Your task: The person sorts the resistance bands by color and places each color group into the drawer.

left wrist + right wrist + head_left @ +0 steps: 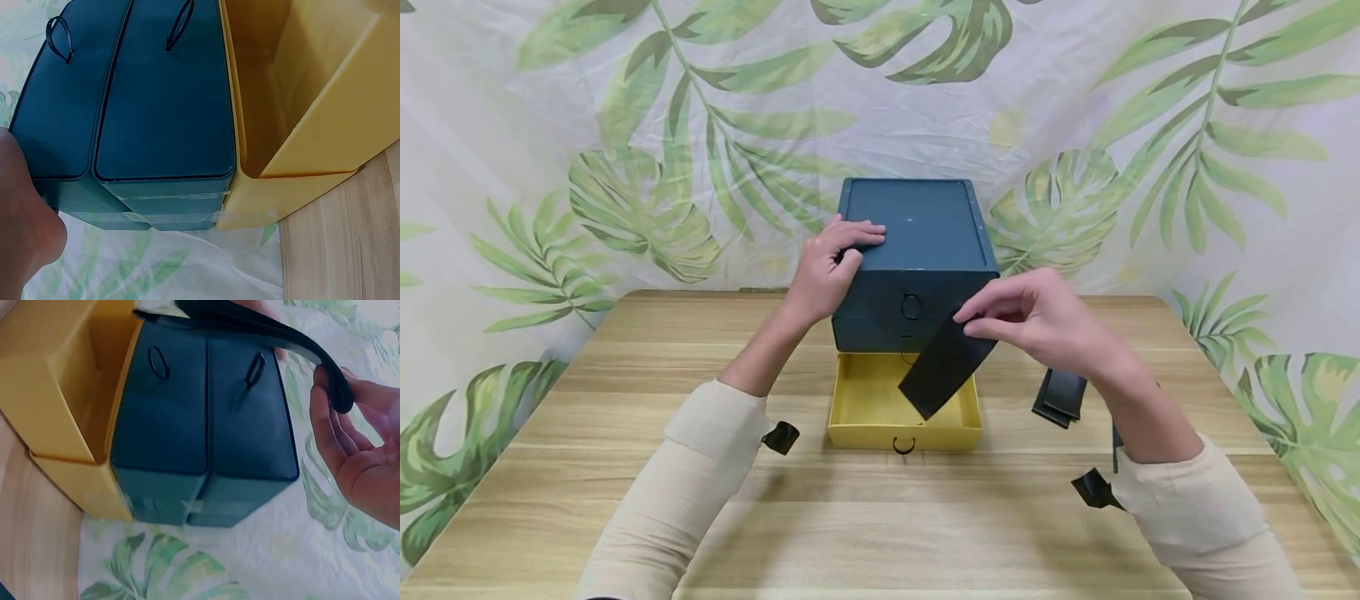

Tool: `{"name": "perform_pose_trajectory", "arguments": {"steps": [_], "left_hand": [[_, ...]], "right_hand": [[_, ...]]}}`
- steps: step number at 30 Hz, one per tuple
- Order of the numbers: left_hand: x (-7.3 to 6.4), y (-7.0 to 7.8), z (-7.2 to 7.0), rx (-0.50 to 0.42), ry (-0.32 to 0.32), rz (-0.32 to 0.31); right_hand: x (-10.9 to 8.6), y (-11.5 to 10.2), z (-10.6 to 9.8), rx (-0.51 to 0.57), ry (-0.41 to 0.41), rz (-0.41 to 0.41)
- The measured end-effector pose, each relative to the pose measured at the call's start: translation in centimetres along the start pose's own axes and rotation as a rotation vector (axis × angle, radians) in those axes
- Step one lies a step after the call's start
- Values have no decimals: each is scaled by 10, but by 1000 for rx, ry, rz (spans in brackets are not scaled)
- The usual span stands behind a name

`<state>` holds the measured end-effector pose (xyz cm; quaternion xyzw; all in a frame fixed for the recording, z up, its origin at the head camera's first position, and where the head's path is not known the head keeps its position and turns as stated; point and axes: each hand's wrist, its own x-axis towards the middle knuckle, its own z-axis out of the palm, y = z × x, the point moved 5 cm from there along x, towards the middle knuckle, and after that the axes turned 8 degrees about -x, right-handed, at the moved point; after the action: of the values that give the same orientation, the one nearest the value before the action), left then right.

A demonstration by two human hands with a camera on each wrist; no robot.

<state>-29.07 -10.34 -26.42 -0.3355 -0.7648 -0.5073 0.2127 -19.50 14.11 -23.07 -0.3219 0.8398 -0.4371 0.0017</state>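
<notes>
A dark blue drawer box (917, 225) stands at the table's far side, with black ring pulls on its two blue fronts. Beneath them, a yellow drawer (880, 437) is pulled out toward me. My left hand (825, 271) rests on the box's top left edge, fingers over the lid. Thumb and fingers of my right hand (1037, 321) pinch the upper end of a flat black folded strip (947, 367). It hangs slanting in front of the box, above the yellow drawer. In the right wrist view the strip (275, 334) looks doubled over, its bend at the fingertips.
To the right of the drawer, a small stack of flat black pieces (1062, 396) lies on the wooden table (880, 525). Small black pieces (781, 437) show beside both cuffs. Behind the table hangs a leaf-print cloth (760, 92).
</notes>
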Motion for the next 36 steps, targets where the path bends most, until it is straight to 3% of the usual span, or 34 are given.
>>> {"name": "perform_pose_trajectory", "arguments": {"steps": [6, 19, 26, 30, 36], "left_hand": [[0, -1, 1, 4, 1, 1], [-1, 1, 1, 14, 3, 11], [-2, 1, 2, 6, 3, 23], [-2, 1, 2, 6, 0, 27], [-2, 1, 3, 9, 5, 32]], "right_hand": [[8, -2, 16, 4, -18, -22], [22, -6, 50, -57, 48, -8], [29, -9, 77, -178, 79, -71], [34, -8, 96, -238, 52, -88], [36, 3, 116, -229, -6, -55]]}}
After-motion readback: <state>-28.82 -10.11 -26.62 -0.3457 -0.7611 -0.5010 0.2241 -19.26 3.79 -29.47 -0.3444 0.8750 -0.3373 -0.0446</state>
